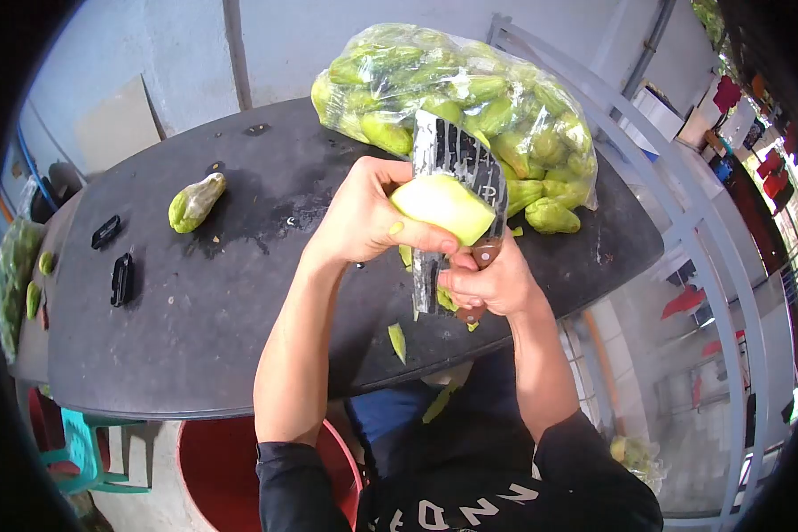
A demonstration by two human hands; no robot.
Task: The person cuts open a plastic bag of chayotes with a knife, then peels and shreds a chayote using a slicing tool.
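Observation:
My left hand (368,217) is wrapped round a chayote (448,206), whose pale green flesh shows peeled and wet. A bit of green peel sticks to my left thumb. In my right hand (496,279) is a broad cleaver (452,146), gripped by its brown riveted handle. Its dark, wet-streaked blade stands upright behind the chayote, partly hidden by it and by my hands; I cannot tell whether the edge touches the flesh. Below my hands, a strip of green peel (397,343) lies near the table's front edge, with smaller scraps around.
A clear plastic bag (470,84) full of chayotes stands at the table's back. One chayote (197,203) and two black plastic pieces (122,280) lie on the dark table (213,355) at left. A red tub (222,479) sits below; a metal railing (683,213) runs at right.

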